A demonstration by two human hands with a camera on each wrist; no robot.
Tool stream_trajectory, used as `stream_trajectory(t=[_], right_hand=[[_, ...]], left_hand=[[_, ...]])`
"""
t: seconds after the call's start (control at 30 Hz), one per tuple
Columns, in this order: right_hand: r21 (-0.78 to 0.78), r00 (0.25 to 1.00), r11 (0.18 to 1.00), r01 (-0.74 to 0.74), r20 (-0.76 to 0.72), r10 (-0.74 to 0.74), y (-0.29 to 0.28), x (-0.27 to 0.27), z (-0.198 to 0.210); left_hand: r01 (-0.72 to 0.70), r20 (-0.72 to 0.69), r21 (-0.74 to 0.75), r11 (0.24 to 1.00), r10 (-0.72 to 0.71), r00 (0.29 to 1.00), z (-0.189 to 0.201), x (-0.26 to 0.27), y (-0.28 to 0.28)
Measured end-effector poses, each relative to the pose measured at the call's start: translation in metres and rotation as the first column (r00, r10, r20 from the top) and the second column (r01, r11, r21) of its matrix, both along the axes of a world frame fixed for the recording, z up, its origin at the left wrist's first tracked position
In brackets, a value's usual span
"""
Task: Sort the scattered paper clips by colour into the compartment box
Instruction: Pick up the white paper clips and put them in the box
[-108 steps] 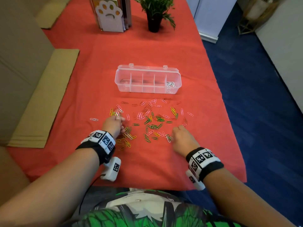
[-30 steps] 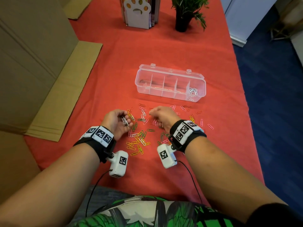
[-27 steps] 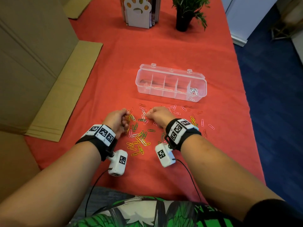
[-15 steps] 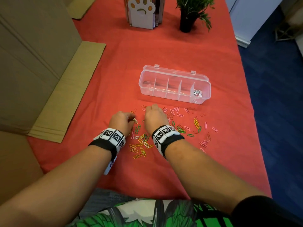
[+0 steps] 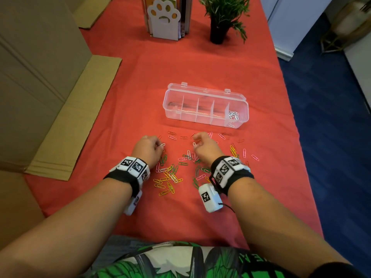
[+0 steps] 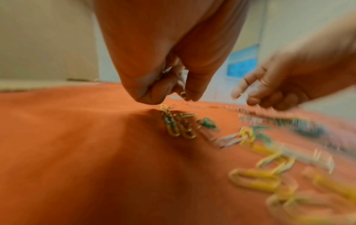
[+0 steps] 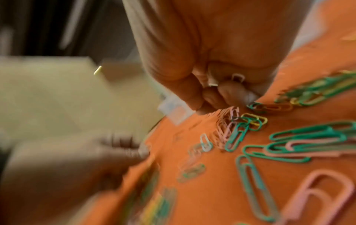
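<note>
Coloured paper clips (image 5: 170, 175) lie scattered on the red cloth, in green, yellow, pink and white. Behind them stands the clear compartment box (image 5: 206, 106) with its lid open; white clips (image 5: 233, 115) lie in its rightmost compartment. My left hand (image 5: 160, 146) is curled at the pile's left edge and pinches white clips (image 5: 162, 145). The left wrist view shows these white clips (image 6: 167, 70) tucked inside the curled left hand (image 6: 173, 91). My right hand (image 5: 195, 142) hovers just above the pile and pinches a white clip (image 5: 194, 144). In the right wrist view that white clip (image 7: 238, 78) sits between curled fingers (image 7: 231, 91).
Flattened cardboard (image 5: 76, 121) lies along the table's left side. A paw-shaped book holder (image 5: 163, 21) and a potted plant (image 5: 219, 23) stand at the back. The table edge drops to blue carpet (image 5: 329, 137) on the right.
Both hands have come from the pile's near edge to its far left part, close together. The left hand, palm up a second ago, is now turned down over its white clips.
</note>
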State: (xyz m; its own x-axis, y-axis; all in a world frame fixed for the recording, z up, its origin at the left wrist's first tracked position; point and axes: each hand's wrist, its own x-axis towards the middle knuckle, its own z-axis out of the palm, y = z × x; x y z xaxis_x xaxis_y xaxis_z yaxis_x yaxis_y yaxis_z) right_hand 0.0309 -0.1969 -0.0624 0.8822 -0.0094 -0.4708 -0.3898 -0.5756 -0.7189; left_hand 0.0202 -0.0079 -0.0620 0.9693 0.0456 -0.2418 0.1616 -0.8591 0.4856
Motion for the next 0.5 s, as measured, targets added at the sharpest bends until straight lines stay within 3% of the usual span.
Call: stream_trajectory(t=[0.07,0.1,0.17,0.2,0.23,0.27,0.33,0.37,0.43,0.5], right_hand=[[0.265,0.97,0.937,0.227,-0.143,-0.194,-0.009,-0.004,0.004],[0.384,0.93,0.854,0.352,-0.246,-0.273,-0.013,-0.007,0.007],[0.523,0.833,0.659,0.541,-0.444,-0.331,-0.019,-0.011,0.015],[0.536,0.812,0.623,0.569,-0.488,-0.321,-0.021,-0.012,0.016],[0.522,0.814,0.642,0.562,-0.488,-0.315,-0.021,-0.013,0.014],[0.468,0.851,0.731,0.497,-0.43,-0.303,-0.019,-0.012,0.013],[0.166,0.967,0.969,0.181,-0.211,-0.144,-0.012,-0.009,0.013],[-0.049,0.993,0.999,0.01,-0.115,-0.015,-0.009,-0.009,0.013],[-0.344,0.984,0.923,-0.172,-0.014,0.178,-0.001,-0.01,0.014],[-0.475,0.952,0.845,-0.246,0.045,0.302,0.006,-0.011,0.01]], left_hand=[[-0.11,-0.138,-0.183,0.977,0.086,0.987,0.005,0.004,-0.004],[-0.222,-0.249,-0.328,0.918,0.142,0.958,0.008,0.005,-0.006],[-0.503,-0.472,-0.551,0.666,0.248,0.846,0.014,0.004,-0.012],[-0.594,-0.554,-0.606,0.53,0.254,0.793,0.017,0.003,-0.014],[-0.637,-0.601,-0.63,0.444,0.241,0.762,0.02,0.002,-0.015],[-0.654,-0.624,-0.648,0.391,0.22,0.75,0.022,0.0,-0.016],[-0.661,-0.632,-0.672,0.335,0.205,0.747,0.025,-0.002,-0.017],[-0.662,-0.633,-0.674,0.327,0.206,0.746,0.025,-0.003,-0.017],[-0.658,-0.629,-0.672,0.339,0.207,0.749,0.023,-0.004,-0.018],[-0.624,-0.591,-0.668,0.405,0.22,0.776,0.02,-0.004,-0.019]])
